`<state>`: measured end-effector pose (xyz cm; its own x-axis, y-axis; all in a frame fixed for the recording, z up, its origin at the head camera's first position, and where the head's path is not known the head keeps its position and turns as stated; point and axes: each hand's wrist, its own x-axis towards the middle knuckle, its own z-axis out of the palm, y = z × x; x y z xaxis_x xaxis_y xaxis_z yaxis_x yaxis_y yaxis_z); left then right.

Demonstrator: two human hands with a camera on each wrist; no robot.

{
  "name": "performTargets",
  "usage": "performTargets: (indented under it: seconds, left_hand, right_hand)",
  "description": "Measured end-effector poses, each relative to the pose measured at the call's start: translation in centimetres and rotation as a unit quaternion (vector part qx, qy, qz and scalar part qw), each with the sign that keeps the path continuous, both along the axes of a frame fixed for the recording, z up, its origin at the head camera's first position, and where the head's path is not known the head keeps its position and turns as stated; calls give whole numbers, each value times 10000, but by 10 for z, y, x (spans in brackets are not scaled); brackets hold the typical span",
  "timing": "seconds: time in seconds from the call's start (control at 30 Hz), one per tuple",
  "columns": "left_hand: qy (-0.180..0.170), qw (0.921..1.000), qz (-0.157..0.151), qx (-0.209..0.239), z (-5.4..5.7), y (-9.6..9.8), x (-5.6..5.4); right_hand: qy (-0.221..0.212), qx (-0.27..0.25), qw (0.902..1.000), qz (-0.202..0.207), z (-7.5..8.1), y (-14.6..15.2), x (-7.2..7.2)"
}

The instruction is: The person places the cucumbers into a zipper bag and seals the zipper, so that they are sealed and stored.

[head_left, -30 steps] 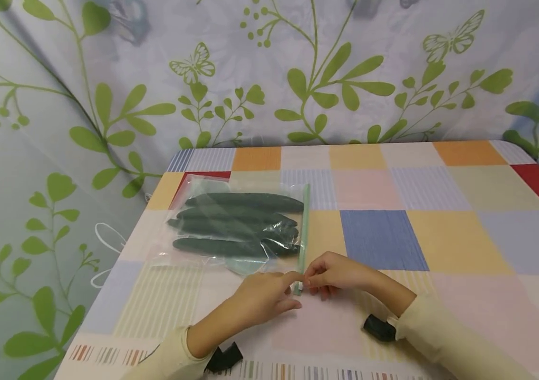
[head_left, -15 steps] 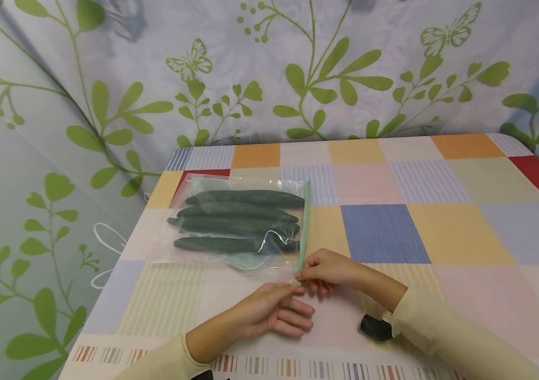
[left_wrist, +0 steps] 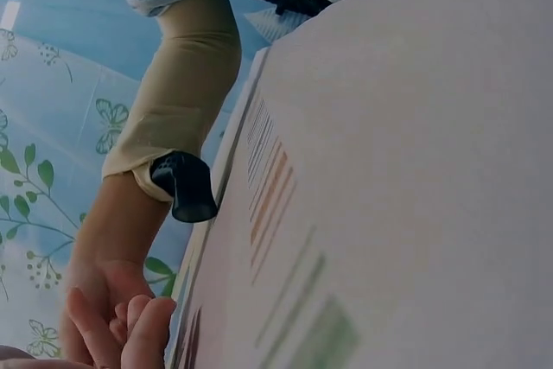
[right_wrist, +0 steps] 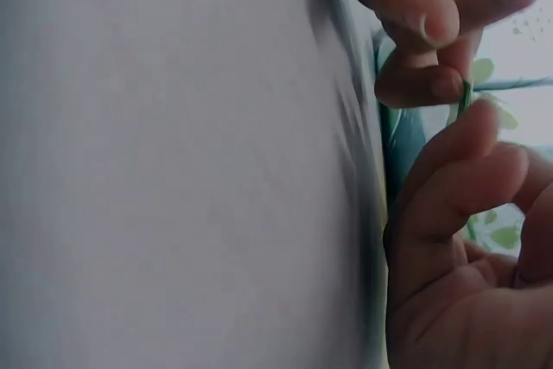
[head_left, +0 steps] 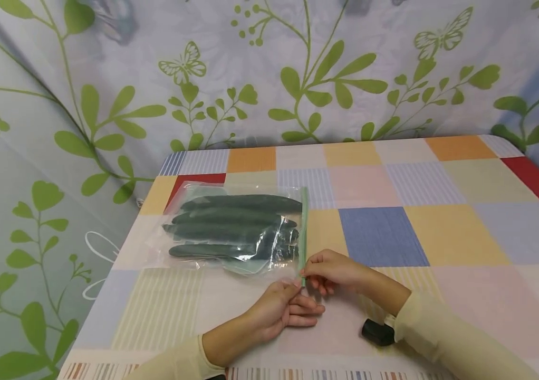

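Observation:
In the head view a clear zip bag [head_left: 260, 191] lies flat on the table, with several long dark green cucumbers [head_left: 236, 232] inside. Its green zip strip [head_left: 304, 227] runs along the right edge. My right hand [head_left: 333, 270] pinches the near end of this strip between thumb and curled fingers. Just left of it, my left hand [head_left: 281, 311] holds the bag's near corner at thumb and forefinger, its other fingers loosely extended with the palm partly up. In the right wrist view both hands meet at a sliver of green strip [right_wrist: 467, 94]; the exact grip is partly hidden.
A patchwork tablecloth [head_left: 383, 235] covers the table. Behind it hangs a leaf-patterned curtain [head_left: 231, 63]. A black wrist device [head_left: 377, 332] sits at the right cuff. White cord loops [head_left: 100, 243] hang at the left table edge.
My left hand has turned from back-up to partly palm-up, its fingers spreading below the strip's near end. My right hand stays at the strip. The bag has barely shifted.

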<state>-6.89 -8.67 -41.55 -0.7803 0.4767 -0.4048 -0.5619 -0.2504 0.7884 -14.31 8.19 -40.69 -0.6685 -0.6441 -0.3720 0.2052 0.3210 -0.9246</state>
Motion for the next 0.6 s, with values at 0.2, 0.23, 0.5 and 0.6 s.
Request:
performTargets:
  seconds: [0.2,0.23,0.5,0.6]
  left_hand:
    - [-67,9999,78,2,0,-2,1]
    - [-85,9999,78,6,0,-1,1]
    - [-111,9998,179,42,0,-1,2]
    - [-100,9997,197,68,0,-1,1]
  right_hand:
    - [-304,-16,9978,-591,-6,-4,-17]
    - [-272,-16,9976,-643,-7,-4,-20]
    - [-131,-148,9951,-964,-8,-4,-30]
    - [-224,-225,9944,-1010,-8,-4,-34]
